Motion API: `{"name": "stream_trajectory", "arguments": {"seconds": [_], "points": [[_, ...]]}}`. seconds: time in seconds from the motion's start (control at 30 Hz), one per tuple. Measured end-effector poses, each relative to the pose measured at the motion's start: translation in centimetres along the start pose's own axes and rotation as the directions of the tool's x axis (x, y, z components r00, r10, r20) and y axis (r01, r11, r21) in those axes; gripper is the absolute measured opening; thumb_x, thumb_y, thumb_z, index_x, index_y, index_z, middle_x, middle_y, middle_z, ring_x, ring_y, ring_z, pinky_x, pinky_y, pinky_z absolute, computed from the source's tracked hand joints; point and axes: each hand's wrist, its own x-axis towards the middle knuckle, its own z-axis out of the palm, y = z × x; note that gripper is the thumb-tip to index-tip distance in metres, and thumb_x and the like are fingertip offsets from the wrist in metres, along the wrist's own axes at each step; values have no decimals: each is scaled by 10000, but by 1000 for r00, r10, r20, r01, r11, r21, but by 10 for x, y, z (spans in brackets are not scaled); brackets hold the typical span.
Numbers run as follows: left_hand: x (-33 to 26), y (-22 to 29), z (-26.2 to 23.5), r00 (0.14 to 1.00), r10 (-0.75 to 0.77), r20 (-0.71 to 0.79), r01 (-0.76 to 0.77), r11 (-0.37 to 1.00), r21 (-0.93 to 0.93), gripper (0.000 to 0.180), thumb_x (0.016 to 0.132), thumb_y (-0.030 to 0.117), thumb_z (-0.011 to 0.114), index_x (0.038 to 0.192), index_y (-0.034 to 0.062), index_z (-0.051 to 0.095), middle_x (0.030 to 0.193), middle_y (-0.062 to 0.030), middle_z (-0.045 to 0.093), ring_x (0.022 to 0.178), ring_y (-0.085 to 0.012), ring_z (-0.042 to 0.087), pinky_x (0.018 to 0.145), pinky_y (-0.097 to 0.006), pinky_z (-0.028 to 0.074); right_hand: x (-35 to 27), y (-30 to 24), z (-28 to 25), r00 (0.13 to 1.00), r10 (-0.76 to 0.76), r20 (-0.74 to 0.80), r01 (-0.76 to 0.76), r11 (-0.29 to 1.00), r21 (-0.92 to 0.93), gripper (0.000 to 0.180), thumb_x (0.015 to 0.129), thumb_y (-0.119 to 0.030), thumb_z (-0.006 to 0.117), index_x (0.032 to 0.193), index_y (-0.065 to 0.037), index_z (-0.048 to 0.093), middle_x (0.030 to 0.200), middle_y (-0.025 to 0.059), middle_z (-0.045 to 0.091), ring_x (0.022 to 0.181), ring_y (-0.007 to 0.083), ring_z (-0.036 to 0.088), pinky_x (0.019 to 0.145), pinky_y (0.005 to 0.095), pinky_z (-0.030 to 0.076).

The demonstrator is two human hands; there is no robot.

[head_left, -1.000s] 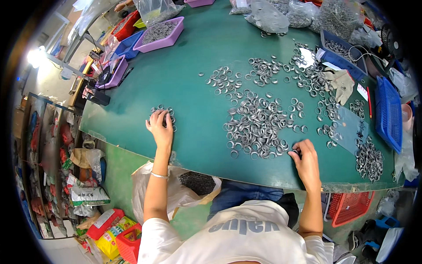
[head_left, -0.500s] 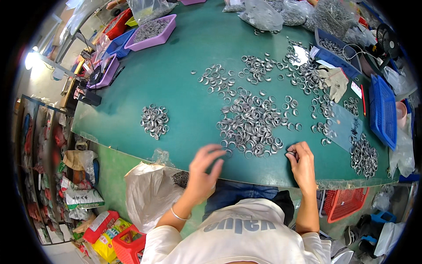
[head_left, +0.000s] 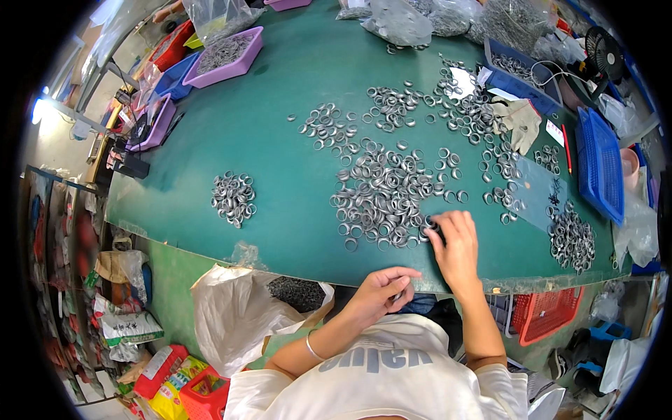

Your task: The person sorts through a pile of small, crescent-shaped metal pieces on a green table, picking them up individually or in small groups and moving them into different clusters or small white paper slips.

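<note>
Many small grey metal rings lie in a large heap (head_left: 385,192) in the middle of the green table. At the heap's right lower edge, my right hand (head_left: 458,248) pinches a metal ring (head_left: 432,225) between thumb and fingers. My left hand (head_left: 381,297) is closed, held close to my body over the table's near edge. A bit of grey shows between its curled fingers and looks like a ring, though most of it is hidden. Apart from the heap, a smaller ring pile (head_left: 234,199) sits to the left and another ring pile (head_left: 572,240) to the right.
Loose rings spread toward the far right, beside a glove (head_left: 519,124) and a clear plastic sheet (head_left: 542,192). A blue basket (head_left: 600,168) stands at the right edge. A pink tray (head_left: 231,59) is at the far left. Below the near edge hangs an open white sack (head_left: 238,315).
My left hand has moved right and back toward my body, its fingers now curled. My right hand has shifted left and up to the heap's edge. The whole view has shifted slightly.
</note>
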Motion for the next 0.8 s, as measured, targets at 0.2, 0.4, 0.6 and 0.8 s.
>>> {"name": "stream_trajectory", "arguments": {"seconds": [0.2, 0.4, 0.6, 0.8], "points": [[-2, 6, 12, 991, 113, -64, -122, 980, -156, 319, 975, 176, 487, 1247, 11, 506, 989, -59, 585, 758, -86, 475, 629, -211, 395, -14, -8, 1, 994, 82, -71, -55, 945, 324, 66, 741, -29, 668, 792, -29, 625, 793, 99, 585, 790, 278, 565, 693, 368, 422], [6, 6, 16, 972, 10, -236, -68, 969, -239, 288, 971, 106, 470, 1238, 8, 518, 930, -35, 574, 730, -81, 483, 594, -197, 396, -24, -23, -20, 942, -283, 179, 183, 883, 433, 95, 737, -54, 686, 828, -43, 662, 853, 71, 603, 790, 258, 555, 726, 370, 428], [3, 2, 3, 993, 101, -56, -108, 984, -141, 286, 941, 72, 497, 1215, -1, 532, 992, -66, 605, 770, -107, 519, 613, -207, 408, 8, 8, 1, 998, 40, -49, -32, 988, 149, 154, 732, -67, 700, 873, -20, 659, 803, 85, 583, 779, 283, 534, 731, 365, 420], [3, 8, 12, 987, 99, -124, -124, 970, -211, 325, 931, 63, 518, 1243, -26, 509, 1058, -84, 604, 852, -124, 538, 712, -245, 439, -1, 9, -5, 985, 140, 96, -162, 944, 288, 108, 712, -26, 692, 804, -26, 637, 755, 73, 558, 742, 282, 516, 685, 365, 393]]}}
